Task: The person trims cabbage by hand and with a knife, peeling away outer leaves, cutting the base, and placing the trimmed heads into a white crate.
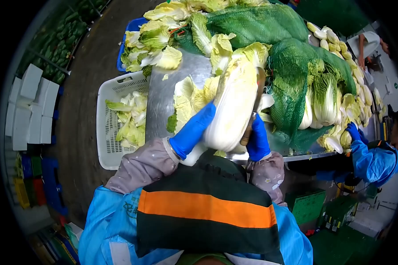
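A big napa cabbage (233, 97) is held up in front of me, white base toward my body and pale yellow leaves pointing away. My left hand (194, 132), in a blue glove, grips its left side near the base. In my right hand (258, 141), also gloved, is a knife (247, 134) with a wooden handle. Its blade lies along the cabbage's right side, partly hidden by it. Loose outer leaves (184, 99) rest on the metal table (163, 95) just left of the cabbage.
Green mesh sacks (289, 84) of cabbages fill the table's right and far side. A white basket (101, 132) with leaf scraps stands at left, near a leaf-filled blue crate (121, 51). A co-worker (373, 161) works at the right end. Foam boxes (31, 110) are stacked far left.
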`<state>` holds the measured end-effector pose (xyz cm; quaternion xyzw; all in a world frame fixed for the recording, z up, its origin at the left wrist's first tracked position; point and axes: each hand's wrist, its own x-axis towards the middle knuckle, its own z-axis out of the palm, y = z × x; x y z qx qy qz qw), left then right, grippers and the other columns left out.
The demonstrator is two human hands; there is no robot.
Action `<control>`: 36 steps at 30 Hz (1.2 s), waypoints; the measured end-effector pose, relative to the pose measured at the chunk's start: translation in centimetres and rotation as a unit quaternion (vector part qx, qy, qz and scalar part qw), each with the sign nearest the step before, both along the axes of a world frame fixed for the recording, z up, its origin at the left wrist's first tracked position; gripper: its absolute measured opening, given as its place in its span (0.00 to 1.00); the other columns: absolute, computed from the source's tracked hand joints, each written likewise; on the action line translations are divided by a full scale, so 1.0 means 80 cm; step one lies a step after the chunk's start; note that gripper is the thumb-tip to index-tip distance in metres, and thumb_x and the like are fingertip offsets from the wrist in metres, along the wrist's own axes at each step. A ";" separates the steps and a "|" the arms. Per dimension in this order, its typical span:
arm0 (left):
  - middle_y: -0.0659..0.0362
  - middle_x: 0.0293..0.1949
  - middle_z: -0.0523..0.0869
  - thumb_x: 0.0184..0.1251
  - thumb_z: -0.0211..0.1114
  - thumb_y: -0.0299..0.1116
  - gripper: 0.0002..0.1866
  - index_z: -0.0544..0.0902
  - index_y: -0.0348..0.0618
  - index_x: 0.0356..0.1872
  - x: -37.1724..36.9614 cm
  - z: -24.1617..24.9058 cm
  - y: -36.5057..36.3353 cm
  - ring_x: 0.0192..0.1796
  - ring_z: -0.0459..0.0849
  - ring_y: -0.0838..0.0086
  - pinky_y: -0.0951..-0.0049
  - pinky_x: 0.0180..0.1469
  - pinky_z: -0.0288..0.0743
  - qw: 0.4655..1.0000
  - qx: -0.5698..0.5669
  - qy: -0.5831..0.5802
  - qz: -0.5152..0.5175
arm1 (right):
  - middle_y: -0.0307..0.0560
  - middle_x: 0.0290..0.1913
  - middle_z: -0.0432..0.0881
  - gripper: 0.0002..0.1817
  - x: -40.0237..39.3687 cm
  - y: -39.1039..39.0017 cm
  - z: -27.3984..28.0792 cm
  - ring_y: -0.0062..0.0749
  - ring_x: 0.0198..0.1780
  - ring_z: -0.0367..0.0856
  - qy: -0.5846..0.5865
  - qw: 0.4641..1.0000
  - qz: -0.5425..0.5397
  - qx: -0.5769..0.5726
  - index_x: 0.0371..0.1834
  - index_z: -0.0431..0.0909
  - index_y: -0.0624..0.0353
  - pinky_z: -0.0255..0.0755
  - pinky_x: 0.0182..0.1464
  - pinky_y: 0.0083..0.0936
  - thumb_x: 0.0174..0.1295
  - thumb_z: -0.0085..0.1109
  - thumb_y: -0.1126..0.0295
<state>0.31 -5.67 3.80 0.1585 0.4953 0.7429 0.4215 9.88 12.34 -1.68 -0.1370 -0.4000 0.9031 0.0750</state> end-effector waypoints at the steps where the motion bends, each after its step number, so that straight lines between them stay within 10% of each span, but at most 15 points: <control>1: 0.52 0.67 0.61 0.70 0.49 0.50 0.35 0.52 0.39 0.69 -0.003 -0.002 -0.001 0.66 0.63 0.70 0.75 0.66 0.55 0.992 -0.041 0.121 0.018 | 0.49 0.60 0.69 0.41 -0.003 -0.014 0.000 0.37 0.58 0.72 -0.022 0.999 -0.025 -0.004 0.68 0.53 0.60 0.70 0.57 0.31 0.54 0.64 0.58; 6: 0.44 0.58 0.73 0.69 0.51 0.46 0.31 0.57 0.45 0.69 0.011 -0.007 0.001 0.58 0.72 0.70 0.73 0.59 0.65 0.935 -0.141 0.299 0.125 | 0.48 0.64 0.65 0.45 -0.006 -0.032 0.004 0.41 0.63 0.67 -0.005 0.997 0.005 -0.079 0.69 0.51 0.57 0.66 0.61 0.38 0.51 0.65 0.56; 12: 0.51 0.45 0.82 0.68 0.56 0.43 0.31 0.58 0.44 0.68 0.014 0.002 0.002 0.45 0.78 0.77 0.74 0.49 0.72 0.943 -0.172 0.252 0.136 | 0.50 0.65 0.64 0.43 0.000 -0.032 -0.028 0.44 0.65 0.64 -0.021 0.988 0.007 -0.154 0.69 0.52 0.54 0.64 0.62 0.43 0.53 0.63 0.55; 16: 0.57 0.54 0.76 0.69 0.54 0.38 0.27 0.60 0.46 0.68 0.005 -0.003 -0.002 0.51 0.75 0.74 0.76 0.57 0.67 0.984 -0.094 0.004 0.149 | 0.51 0.66 0.63 0.42 0.000 -0.035 -0.043 0.46 0.66 0.62 0.047 0.967 0.011 -0.249 0.69 0.53 0.56 0.56 0.67 0.45 0.54 0.63 0.55; 24: 0.47 0.50 0.80 0.68 0.54 0.47 0.29 0.68 0.33 0.60 0.024 -0.019 0.007 0.52 0.77 0.70 0.74 0.55 0.69 0.954 -0.172 0.206 0.135 | 0.51 0.68 0.60 0.39 0.003 -0.037 -0.076 0.47 0.68 0.57 0.073 0.970 0.043 -0.229 0.69 0.55 0.55 0.47 0.70 0.49 0.56 0.60 0.53; 36: 0.52 0.33 0.84 0.68 0.54 0.45 0.22 0.80 0.31 0.40 0.013 -0.069 -0.005 0.38 0.81 0.72 0.73 0.39 0.71 0.952 -0.199 0.095 0.210 | 0.53 0.68 0.59 0.43 -0.001 -0.052 -0.074 0.48 0.68 0.59 0.033 0.948 0.074 -0.308 0.69 0.53 0.57 0.51 0.69 0.48 0.56 0.57 0.46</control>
